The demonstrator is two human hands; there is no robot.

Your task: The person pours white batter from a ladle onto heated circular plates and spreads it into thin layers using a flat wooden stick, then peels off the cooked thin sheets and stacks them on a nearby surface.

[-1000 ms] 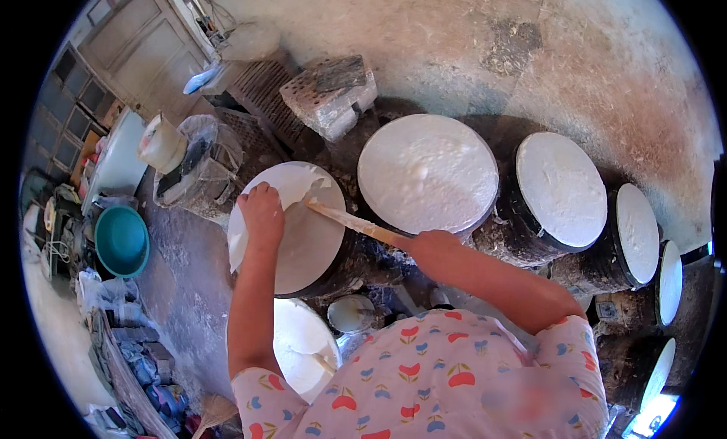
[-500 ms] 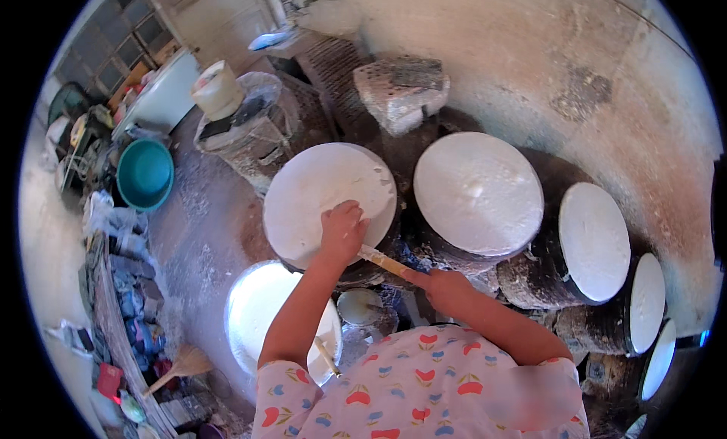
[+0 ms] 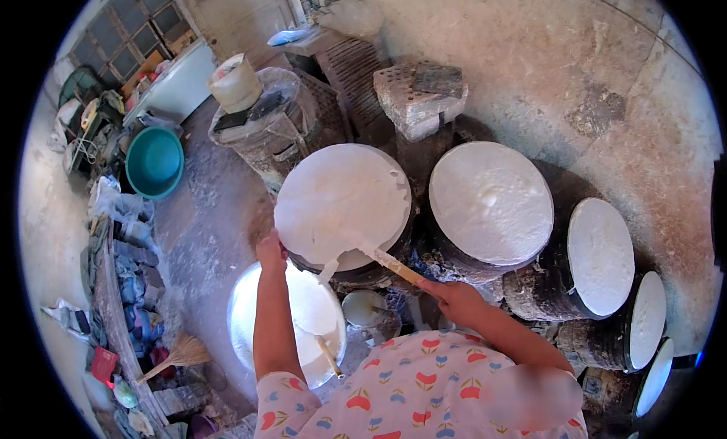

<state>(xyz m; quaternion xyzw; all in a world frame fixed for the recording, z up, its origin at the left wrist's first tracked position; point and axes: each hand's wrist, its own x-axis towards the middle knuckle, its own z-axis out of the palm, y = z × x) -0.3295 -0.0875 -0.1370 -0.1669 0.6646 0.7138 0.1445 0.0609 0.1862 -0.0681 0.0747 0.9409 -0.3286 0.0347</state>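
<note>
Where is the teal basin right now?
In the head view, the teal basin sits on the floor at the person's far left, left of the wrapped stand with the cream bucket.

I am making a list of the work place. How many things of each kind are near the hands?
Round white-covered steaming drums in a row: 5
White basin of batter: 1
Wooden sticks: 2
Teal basin: 1
Small broom: 1
Total: 10

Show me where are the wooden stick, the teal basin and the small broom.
wooden stick point(image 3: 394, 263), head view, middle of its shaft near the right hand point(image 3: 454, 299).
teal basin point(image 3: 154, 162), head view, inside of the bowl.
small broom point(image 3: 185, 352), head view, on its bristles.
</note>
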